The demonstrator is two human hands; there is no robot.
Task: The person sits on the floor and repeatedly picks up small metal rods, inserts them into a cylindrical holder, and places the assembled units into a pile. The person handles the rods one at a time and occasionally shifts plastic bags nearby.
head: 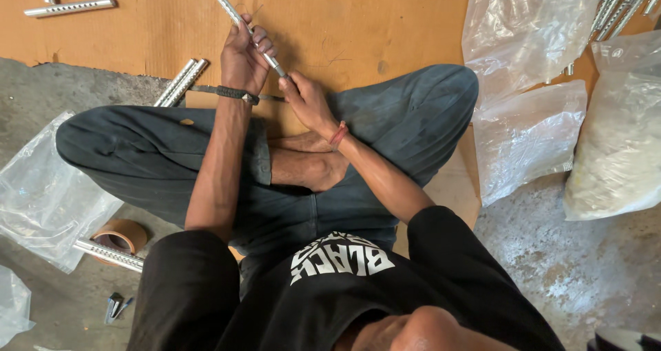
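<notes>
- The person sits cross-legged on the floor, seen from above, with both hands raised over the knees at upper centre of the frame.
- The left hand [242, 60] has its grip closed around a slim metal rod [237, 19], fingers curled over the rod's middle.
- The rod slants from upper left, where its perforated end sticks out above the fist, down to the right, where its lower end meets the other hand.
- The right hand [306, 101] pinches that lower end with a narrow grip, fingertips [286, 84] pressed on the metal.
- A dark braided band sits on the left wrist and a reddish band on the right wrist.
- 2 more perforated metal tubes [180, 82] lie side by side just left of the left forearm, at the edge of the cardboard sheet [138, 41] that covers the floor in the upper part of the frame.
- Another perforated tube [69, 8] lies on the cardboard at upper left.
- A roll of brown tape [122, 235] rests at lower left beside a perforated tube [109, 253] and a clear plastic bag [41, 192].
- Several clear plastic bags [530, 89] lie at the right of the frame, with more metal tubes [620, 6] at upper right.
</notes>
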